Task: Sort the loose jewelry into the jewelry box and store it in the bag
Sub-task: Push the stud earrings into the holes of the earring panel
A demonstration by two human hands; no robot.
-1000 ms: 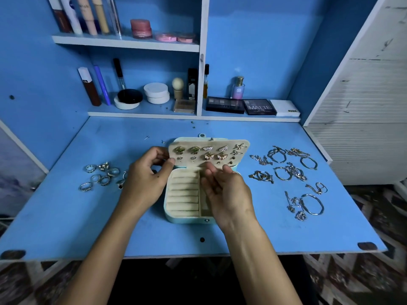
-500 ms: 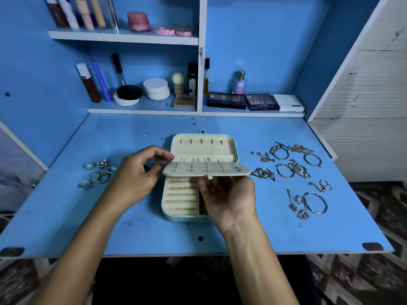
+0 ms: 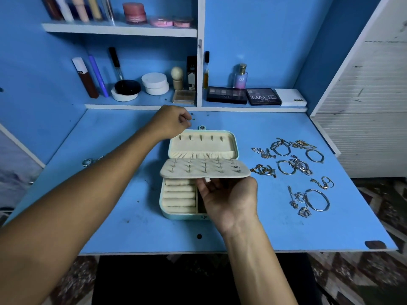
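Right hand: the right hand (image 3: 229, 195) is at the near edge of the earring panel (image 3: 204, 171), fingers curled under it and thumb by its small tab, propping it roughly level over the box; 1.0 s ago the panel stood upright showing its earring faces, now the post backs point up.
Jewelry box: the jewelry box (image 3: 201, 172) lies open mid-desk (image 3: 132, 234), long axis running near to far, lid (image 3: 202, 143) laid back toward the shelves, ring rolls (image 3: 179, 197) at the near end.
Bracelets and chains: the loose bracelets and chains (image 3: 295, 170) lie unsorted to the right of the box, apart from it.
Left hand: the left hand (image 3: 174, 122) has left the panel and reached beyond the lid's far left corner, fingers curled in a pinch over the small studs (image 3: 192, 116); whether it holds 1 I cannot tell.
Meaning: likely fetching earring backs, with the panel flipped to take them.
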